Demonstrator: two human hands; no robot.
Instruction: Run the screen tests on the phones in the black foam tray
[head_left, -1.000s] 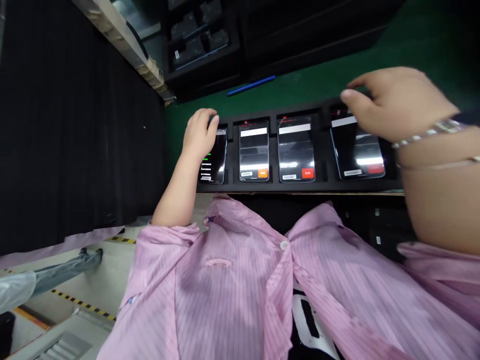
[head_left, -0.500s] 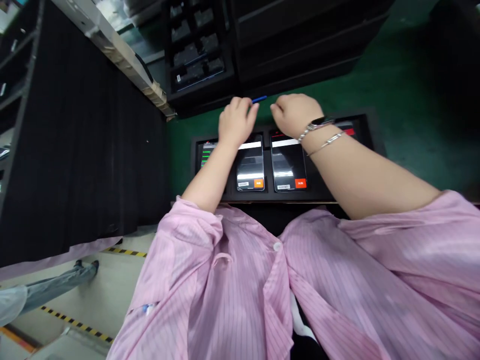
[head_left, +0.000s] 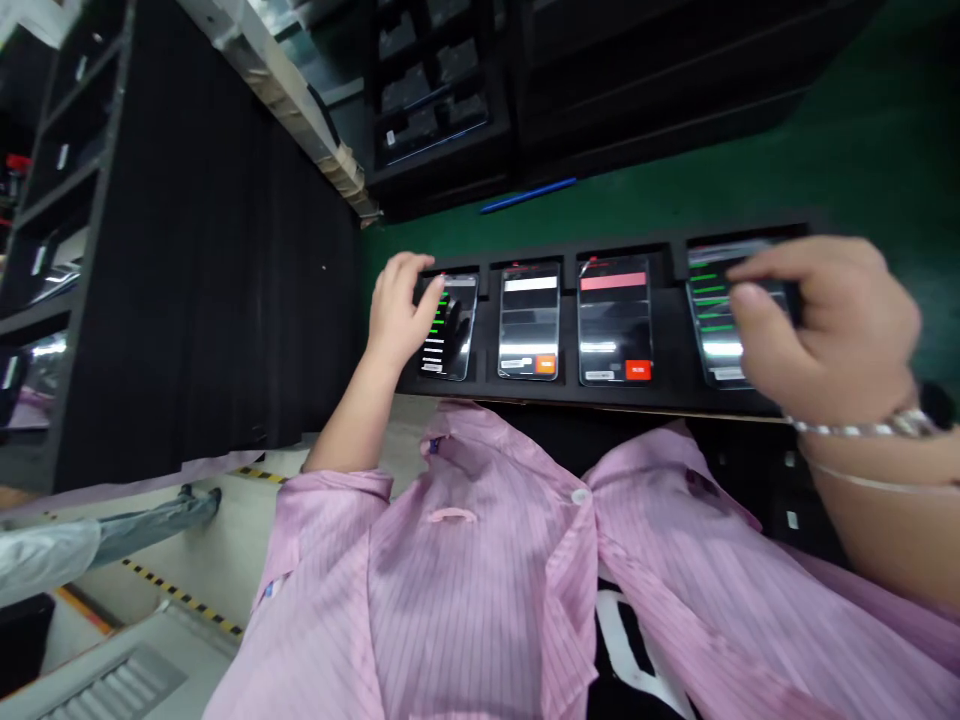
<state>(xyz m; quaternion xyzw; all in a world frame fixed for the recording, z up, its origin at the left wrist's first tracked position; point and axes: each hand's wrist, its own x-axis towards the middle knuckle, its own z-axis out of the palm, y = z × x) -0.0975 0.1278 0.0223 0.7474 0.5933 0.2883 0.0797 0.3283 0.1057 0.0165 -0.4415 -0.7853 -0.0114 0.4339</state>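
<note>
Several phones lie screen up in a row in a black tray. My left hand [head_left: 399,312] is at the left end, fingers stretched and thumb apart, by the upper edge of the leftmost phone [head_left: 452,325]. That screen shows green and white lines. Beside it are a phone with an orange button [head_left: 529,335] and a phone with a red button [head_left: 615,335]. Over the rightmost phone [head_left: 716,325], also with green lines, hovers my right hand [head_left: 832,330], partly covering it. Its index finger and thumb are apart, with nothing seen between them; the other fingers curl out of sight.
A blue pen [head_left: 527,196] lies on the green table [head_left: 637,200] behind the tray [head_left: 531,390]. At the back is a black compartment tray [head_left: 442,160] with phones in it. Black shelving [head_left: 210,260] rises on the left. Another person's leg [head_left: 157,515] shows at lower left.
My hands have moved apart: the left went left and down from the pen to the leftmost phone, the right went right to the rightmost phone. The third phone's white bar is now pink.
</note>
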